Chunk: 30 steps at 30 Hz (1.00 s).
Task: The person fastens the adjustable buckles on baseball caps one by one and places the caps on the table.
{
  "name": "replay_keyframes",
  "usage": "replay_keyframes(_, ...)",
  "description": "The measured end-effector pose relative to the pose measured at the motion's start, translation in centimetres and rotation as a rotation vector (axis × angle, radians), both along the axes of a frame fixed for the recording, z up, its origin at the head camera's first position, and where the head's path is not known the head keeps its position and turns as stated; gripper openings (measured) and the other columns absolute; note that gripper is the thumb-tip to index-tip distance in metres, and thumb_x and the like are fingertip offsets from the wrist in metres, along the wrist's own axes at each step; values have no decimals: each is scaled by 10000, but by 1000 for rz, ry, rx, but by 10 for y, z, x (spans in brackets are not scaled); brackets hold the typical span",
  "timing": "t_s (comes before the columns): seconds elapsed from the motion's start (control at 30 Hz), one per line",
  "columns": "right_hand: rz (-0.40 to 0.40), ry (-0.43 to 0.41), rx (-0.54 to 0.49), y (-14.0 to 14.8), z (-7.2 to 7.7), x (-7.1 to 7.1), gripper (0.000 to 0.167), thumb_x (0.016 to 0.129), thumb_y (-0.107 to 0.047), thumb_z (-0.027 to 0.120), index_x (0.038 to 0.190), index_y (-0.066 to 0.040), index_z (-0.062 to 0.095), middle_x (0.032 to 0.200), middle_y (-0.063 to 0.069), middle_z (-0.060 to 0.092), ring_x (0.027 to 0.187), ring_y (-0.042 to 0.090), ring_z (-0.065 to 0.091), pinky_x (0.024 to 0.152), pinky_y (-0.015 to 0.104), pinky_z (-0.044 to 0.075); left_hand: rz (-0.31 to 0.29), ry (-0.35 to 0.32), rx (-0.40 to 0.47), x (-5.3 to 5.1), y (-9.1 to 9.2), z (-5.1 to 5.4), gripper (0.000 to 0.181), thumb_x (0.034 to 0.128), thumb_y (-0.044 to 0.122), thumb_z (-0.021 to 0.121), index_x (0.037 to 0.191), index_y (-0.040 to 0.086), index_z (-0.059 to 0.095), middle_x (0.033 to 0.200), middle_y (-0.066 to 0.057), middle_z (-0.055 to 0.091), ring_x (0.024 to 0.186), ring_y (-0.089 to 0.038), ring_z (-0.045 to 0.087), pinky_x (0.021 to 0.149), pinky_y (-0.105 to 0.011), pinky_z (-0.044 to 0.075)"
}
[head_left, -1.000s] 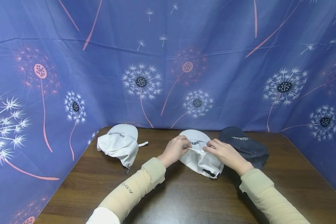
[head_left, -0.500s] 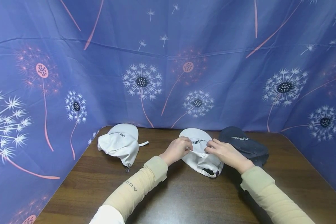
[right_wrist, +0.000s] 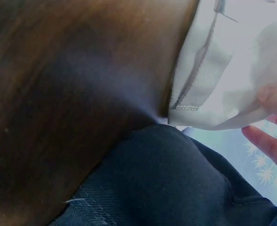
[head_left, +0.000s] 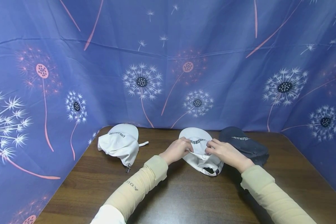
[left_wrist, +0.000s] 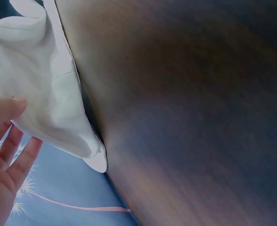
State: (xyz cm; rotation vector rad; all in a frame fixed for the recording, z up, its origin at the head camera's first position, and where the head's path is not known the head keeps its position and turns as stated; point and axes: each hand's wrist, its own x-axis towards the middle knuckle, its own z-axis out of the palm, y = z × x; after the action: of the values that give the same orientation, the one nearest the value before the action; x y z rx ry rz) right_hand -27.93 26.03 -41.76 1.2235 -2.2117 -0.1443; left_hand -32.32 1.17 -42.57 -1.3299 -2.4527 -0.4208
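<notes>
We see a soft white fabric baseball cap with dark lettering [head_left: 198, 160] at the middle of the far part of the brown wood-grain desk [head_left: 182, 199], brim towards the blue dandelion-print cloth [head_left: 168, 71]. The person's left hand [head_left: 177, 151] has a nearly closed grip, pinching the cap's fabric; in the left wrist view we find the thumb on the near face, while some fingertips are hidden behind the cloth and the hand is cut off by the edge. The right hand [head_left: 223, 151] has a similarly narrow grip on the opposite side, its thumb in front and a finger behind; the right wrist view crops most of it. Between them the hands cover parts of the lettering, so we cannot read the whole word. The dark navy fabric cap with pale lettering [head_left: 242, 144] is partly behind the right hand and wrist, and we cannot tell whether it touches the held cap. Well apart on the left lies another white fabric cap [head_left: 119, 144], with its loose strap [head_left: 143, 144] and small metal clasp [head_left: 128, 170] showing.

Compared with one second ago, we notice the held cap sits slightly nearer the cloth backdrop and its rear opening shows more clearly, while both other caps have stayed put.
</notes>
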Motion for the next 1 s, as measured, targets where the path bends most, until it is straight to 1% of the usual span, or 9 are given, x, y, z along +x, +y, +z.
replay_keyframes(0.17, -11, -14, 19, 2, 0, 0, 209, 834, -48, 478, 904, -182, 621, 933, -12, 558, 869, 169, 528, 611, 286, 500, -22, -8, -21, -2, 0, -1, 198, 793, 53, 693, 881, 220, 754, 944, 105, 674, 922, -72, 569, 831, -165, 453)
replay_keyframes(0.3, -20, -29, 23, 5, -1, 0, 215, 830, -46, 478, 916, -178, 625, 948, -13, 565, 865, 169, 538, 662, 302, 501, -50, -30, -11, -1, -4, 1, 190, 811, 58, 689, 913, 208, 747, 973, 89, 668, 954, -77, 573, 859, -174, 447)
replay_keyframes(0.37, -19, -41, 23, 6, -1, 1, 244, 796, 3, 516, 930, -170, 625, 963, -12, 568, 868, 167, 541, 699, 315, 498, -64, -34, 3, 0, -7, 4, 184, 816, 62, 688, 926, 199, 742, 977, 78, 665, 964, -87, 577, 869, -190, 449)
replay_keyframes(0.47, -11, -67, 15, 6, 3, 4, 354, 702, 78, 587, 957, -166, 625, 996, -12, 574, 886, 163, 551, 751, 323, 496, -87, -18, 27, 4, -13, 10, 193, 812, 55, 679, 943, 184, 735, 977, 62, 663, 971, -109, 581, 877, -225, 452)
replay_keyframes(0.57, -2, -101, 7, 5, 9, 9, 424, 641, 66, 641, 997, -162, 619, 1033, -5, 580, 926, 176, 562, 831, 339, 480, -98, 12, 60, 8, -20, 17, 196, 802, 52, 680, 946, 176, 730, 968, 49, 659, 960, -127, 582, 862, -262, 460)
replay_keyframes(0.63, 8, -109, -9, 1, 15, 13, 420, 640, 34, 640, 1014, -156, 621, 1046, 6, 593, 945, 191, 574, 880, 366, 469, -94, 24, 76, 12, -25, 23, 190, 800, 66, 691, 954, 172, 727, 964, 45, 657, 948, -131, 580, 846, -278, 463)
replay_keyframes(0.73, 15, -101, -31, -6, 21, 18, 378, 675, -21, 607, 1030, -150, 625, 1054, 22, 611, 973, 204, 581, 905, 393, 456, -75, 24, 100, 19, -32, 33, 175, 806, 98, 712, 964, 172, 722, 963, 47, 656, 933, -132, 575, 817, -286, 465)
replay_keyframes(0.87, 31, -77, -73, -21, 29, 24, 321, 723, -52, 568, 1022, -148, 631, 1033, 25, 622, 949, 213, 589, 849, 397, 471, -59, 22, 130, 27, -44, 42, 173, 817, 112, 710, 980, 171, 714, 969, 51, 653, 919, -125, 563, 801, -281, 464)
replay_keyframes(1.0, 43, -75, -98, -36, 35, 28, 280, 771, -75, 569, 1036, -146, 626, 1033, 19, 623, 945, 230, 595, 840, 412, 478, -31, 10, 154, 35, -60, 47, 185, 830, 120, 695, 1009, 166, 705, 996, 47, 645, 941, -122, 561, 823, -283, 472)
